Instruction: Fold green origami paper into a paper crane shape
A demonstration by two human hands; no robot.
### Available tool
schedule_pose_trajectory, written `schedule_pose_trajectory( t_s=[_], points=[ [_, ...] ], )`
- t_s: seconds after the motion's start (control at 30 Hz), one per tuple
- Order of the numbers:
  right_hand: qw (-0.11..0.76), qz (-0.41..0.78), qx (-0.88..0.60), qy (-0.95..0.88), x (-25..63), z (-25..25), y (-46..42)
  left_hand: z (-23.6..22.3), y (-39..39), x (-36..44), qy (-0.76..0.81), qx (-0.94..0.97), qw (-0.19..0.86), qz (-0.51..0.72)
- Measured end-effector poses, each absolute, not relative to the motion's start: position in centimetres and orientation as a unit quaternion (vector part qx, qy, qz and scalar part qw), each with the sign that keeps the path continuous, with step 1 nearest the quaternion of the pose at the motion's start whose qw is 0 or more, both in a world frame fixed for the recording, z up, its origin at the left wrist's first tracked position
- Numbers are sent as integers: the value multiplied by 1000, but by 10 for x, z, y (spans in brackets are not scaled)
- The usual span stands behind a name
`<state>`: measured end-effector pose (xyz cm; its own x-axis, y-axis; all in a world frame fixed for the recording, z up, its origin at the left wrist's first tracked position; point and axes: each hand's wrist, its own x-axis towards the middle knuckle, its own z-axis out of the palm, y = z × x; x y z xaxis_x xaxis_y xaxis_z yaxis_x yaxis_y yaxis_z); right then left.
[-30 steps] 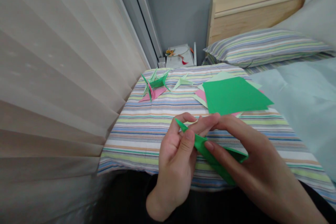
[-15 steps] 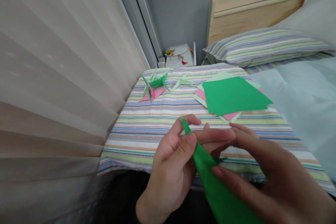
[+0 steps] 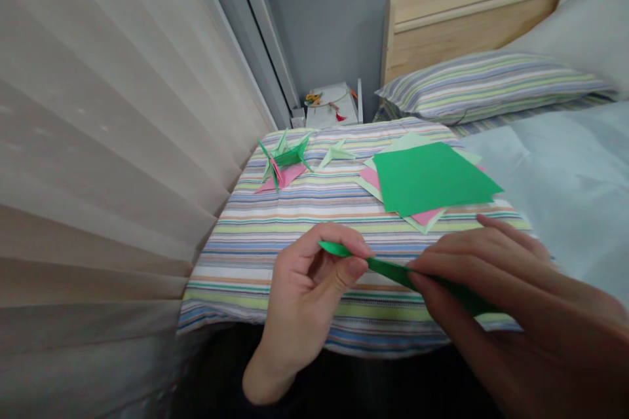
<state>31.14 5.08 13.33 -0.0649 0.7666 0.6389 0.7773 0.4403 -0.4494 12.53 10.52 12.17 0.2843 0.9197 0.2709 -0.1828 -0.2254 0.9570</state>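
Observation:
Between my two hands is a narrow folded piece of green origami paper (image 3: 390, 271), seen nearly edge-on above the near part of the striped cloth. My left hand (image 3: 314, 288) pinches it between thumb and forefinger, and its pointed tip sticks out to the left past them. Thumb and fingers of my right hand (image 3: 491, 281) close on the wider right part, much of which they hide. Beyond my hands lies a fanned stack of square paper sheets (image 3: 435, 177), green on top with pink and pale green edges showing.
Folded green, pale green and pink paper pieces (image 3: 285, 160) lie at the far left of the striped cloth (image 3: 255, 242). Near them is a pale green folded piece (image 3: 337, 154). A curtain (image 3: 98, 144) borders the left; a striped pillow (image 3: 491, 85) rests by the wooden headboard (image 3: 442, 33).
The folded green paper has turned from slanting toward me to lying nearly crosswise. My left hand now pinches near its tip, and my right hand has shifted its hold on the right part.

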Motion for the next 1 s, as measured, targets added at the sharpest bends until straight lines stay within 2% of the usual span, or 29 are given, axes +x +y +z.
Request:
schedule_pose_trajectory(
  t_s=[0.13,0.27,0.53,0.73,1.0],
  points=[
    [428,-11,-534,-729,316,133,43,133,105,117,367,644,480,469],
    [422,-11,-545,-725,319,131,44,136,109,112,361,713,398,452],
    [384,-2,-539,-750,323,127,50,130,109,117,363,739,335,458],
    [407,23,-566,-717,310,131,53,129,105,123,366,733,342,460],
    [388,38,-549,-740,320,128,55,133,108,122,368,685,443,446]
  ],
)
